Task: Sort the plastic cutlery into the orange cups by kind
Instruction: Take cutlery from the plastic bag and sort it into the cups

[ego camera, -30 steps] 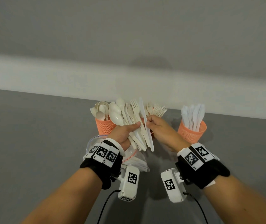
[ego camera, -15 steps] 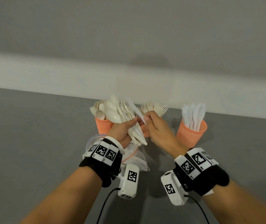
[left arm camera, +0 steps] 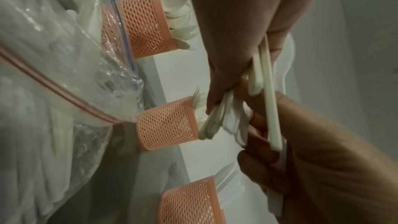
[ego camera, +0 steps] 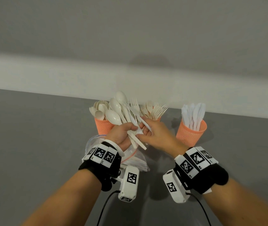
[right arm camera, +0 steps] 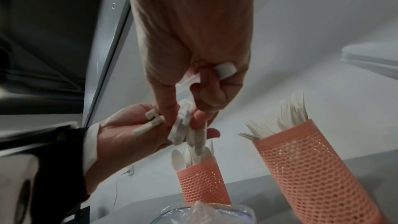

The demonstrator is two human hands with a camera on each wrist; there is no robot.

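My left hand [ego camera: 130, 130] grips a fanned bundle of mixed cutlery [ego camera: 122, 111], spoons and forks, above the table. My right hand [ego camera: 144, 130] touches the bundle from the right and pinches a white knife [ego camera: 144, 122]; the knife's handle end [right arm camera: 225, 71] shows between its fingers. Its other fingertips [right arm camera: 170, 117] sit among the bundle's handles [left arm camera: 267, 91]. Three orange mesh cups stand behind. The left cup [ego camera: 104, 126] holds spoons, the middle cup [left arm camera: 170, 123] holds forks [ego camera: 154, 110] and is mostly hidden by my hands in the head view, and the right cup [ego camera: 191, 132] holds white knives.
A clear zip bag [ego camera: 135, 159] with more white cutlery lies on the grey table [ego camera: 32, 144] under my left wrist. A pale wall rises just behind the cups. Bare tabletop stretches left and right of the cups.
The upright knife in my right hand has tilted down to the right against the bundle. My right hand has moved lower and closer to the handles, and the bundle has risen slightly.
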